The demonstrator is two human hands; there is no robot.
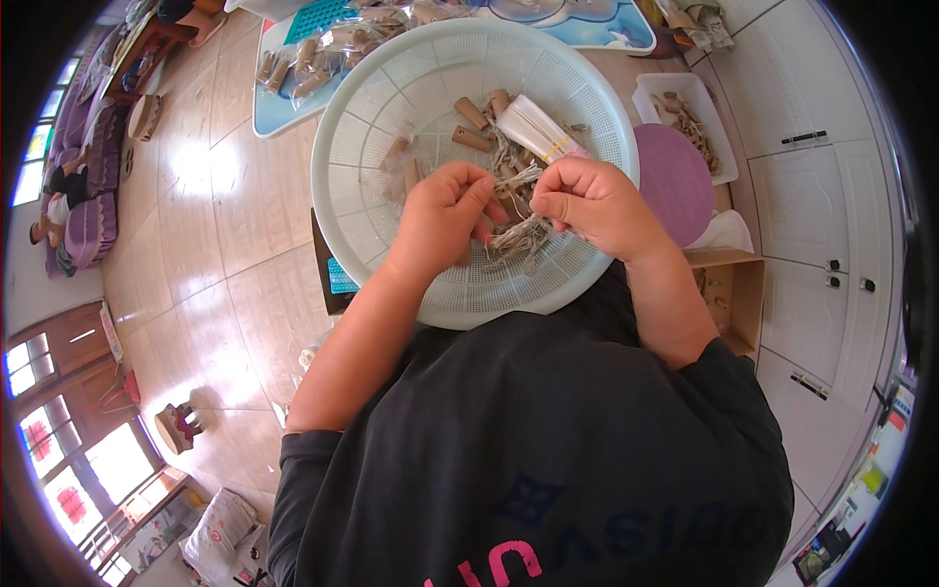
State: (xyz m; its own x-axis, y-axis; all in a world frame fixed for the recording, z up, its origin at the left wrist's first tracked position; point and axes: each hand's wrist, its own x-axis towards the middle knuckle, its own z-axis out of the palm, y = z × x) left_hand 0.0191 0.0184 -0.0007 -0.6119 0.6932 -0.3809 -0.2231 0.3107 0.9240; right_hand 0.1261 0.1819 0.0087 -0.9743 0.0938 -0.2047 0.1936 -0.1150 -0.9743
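Observation:
Both of my hands are over a large pale plastic mesh basket (337,220). My left hand (445,215) is closed in a pinch beside some pale twine (520,179), which appears to run into its fingertips. Opposite it, my right hand (599,203) pinches at the same strands with thumb and forefinger. A looser heap of twine (526,240) lies just below the fingers. Beyond my hands are several brown cardboard tubes (471,139). Near my right hand rests a stack of clear plastic bags (536,127) bound with a yellow band.
A blue patterned table (284,117) behind the basket bears several bagged tubes (313,73). To the right are a white bin (719,161) with small brown pieces, a purple round lid or stool top (675,186) and a cardboard box (745,293). White cabinets (802,205) line the right side.

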